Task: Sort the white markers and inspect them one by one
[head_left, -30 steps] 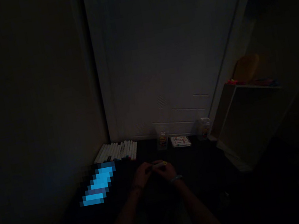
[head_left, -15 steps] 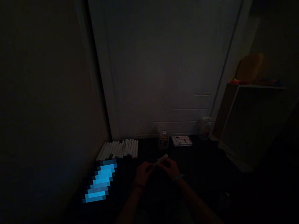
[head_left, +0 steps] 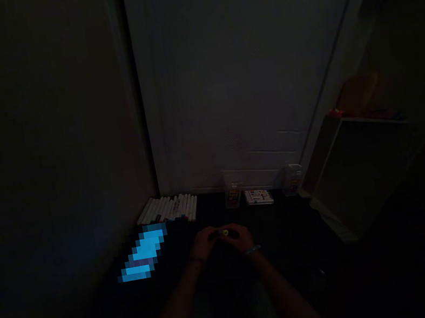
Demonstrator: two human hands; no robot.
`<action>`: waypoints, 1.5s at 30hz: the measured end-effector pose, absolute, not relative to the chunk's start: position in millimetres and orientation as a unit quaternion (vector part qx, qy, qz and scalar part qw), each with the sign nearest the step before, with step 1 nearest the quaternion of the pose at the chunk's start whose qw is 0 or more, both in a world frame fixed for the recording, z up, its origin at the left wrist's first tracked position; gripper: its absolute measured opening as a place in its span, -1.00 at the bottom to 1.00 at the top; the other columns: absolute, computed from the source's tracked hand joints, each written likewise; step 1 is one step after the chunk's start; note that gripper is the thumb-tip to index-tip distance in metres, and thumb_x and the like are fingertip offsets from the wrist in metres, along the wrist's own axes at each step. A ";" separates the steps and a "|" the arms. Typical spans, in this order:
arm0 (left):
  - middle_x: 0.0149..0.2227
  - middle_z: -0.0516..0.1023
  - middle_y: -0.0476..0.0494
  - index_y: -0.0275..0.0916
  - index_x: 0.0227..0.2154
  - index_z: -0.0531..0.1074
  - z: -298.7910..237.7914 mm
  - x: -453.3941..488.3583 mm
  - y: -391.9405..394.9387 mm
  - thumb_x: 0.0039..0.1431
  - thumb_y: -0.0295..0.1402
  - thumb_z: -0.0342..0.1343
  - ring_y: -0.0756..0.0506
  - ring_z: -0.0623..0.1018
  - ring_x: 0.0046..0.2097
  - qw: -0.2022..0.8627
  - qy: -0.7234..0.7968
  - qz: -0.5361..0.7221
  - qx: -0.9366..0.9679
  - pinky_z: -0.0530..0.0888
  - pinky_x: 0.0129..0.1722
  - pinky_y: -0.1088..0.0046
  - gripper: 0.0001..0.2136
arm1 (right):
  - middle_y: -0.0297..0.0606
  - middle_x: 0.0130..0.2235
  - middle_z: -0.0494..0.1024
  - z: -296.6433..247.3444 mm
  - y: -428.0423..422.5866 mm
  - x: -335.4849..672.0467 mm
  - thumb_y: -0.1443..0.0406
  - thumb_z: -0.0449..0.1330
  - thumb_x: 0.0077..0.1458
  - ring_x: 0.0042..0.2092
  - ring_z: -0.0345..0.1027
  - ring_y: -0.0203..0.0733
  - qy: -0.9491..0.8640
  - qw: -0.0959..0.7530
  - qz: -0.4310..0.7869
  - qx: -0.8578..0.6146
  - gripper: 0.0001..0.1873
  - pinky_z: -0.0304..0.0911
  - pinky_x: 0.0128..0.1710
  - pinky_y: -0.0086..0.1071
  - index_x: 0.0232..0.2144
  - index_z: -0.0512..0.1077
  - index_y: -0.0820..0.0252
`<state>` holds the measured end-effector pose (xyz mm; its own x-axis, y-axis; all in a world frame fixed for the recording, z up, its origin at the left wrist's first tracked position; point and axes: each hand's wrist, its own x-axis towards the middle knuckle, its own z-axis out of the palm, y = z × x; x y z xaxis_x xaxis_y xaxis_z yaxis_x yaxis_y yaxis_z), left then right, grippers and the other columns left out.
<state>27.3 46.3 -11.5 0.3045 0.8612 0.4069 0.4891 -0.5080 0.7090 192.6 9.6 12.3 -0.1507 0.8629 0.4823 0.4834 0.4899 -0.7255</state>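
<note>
The scene is very dark. Between my fingertips, at the middle of the dark table, is a marker with a yellow end [head_left: 225, 232]; its yellow tip faces up toward me, and most of the barrel is hidden by my fingers. My left hand [head_left: 204, 243] pinches it from the left side. From the right my right hand [head_left: 240, 238], with a band on the wrist, closes on it too. Farther back to the left lies a row of several white markers [head_left: 170, 208] side by side.
A brightly lit, pixelated screen [head_left: 144, 253] lies left of my hands. At the back by the wall are a clear container [head_left: 233, 195], a flat pack of small white sticks [head_left: 259, 197] and another clear container [head_left: 293, 180]. A shelf unit [head_left: 378, 168] stands at the right.
The marker has turned from slanting up to the right to pointing its yellow end toward me. My hands have drawn closer together around it.
</note>
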 end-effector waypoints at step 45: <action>-0.22 0.50 -0.10 -0.21 -0.27 0.45 -12.5 30.3 47.0 -0.02 -0.37 0.07 -0.06 0.46 -0.15 0.253 0.446 0.394 0.763 0.34 -0.09 0.41 -0.79 | -0.40 -0.45 0.50 4.1 14.5 195.3 0.12 0.18 -0.10 -0.43 0.32 -0.32 -0.710 0.433 0.219 -0.510 -0.69 0.20 -0.42 -0.51 -0.25 0.45 0.05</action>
<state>30.3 47.0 -12.5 0.2918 0.8801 0.3746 0.4814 -0.4736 0.7376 195.3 14.5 4.1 -0.1044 0.9145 0.3909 0.5347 0.3830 -0.7533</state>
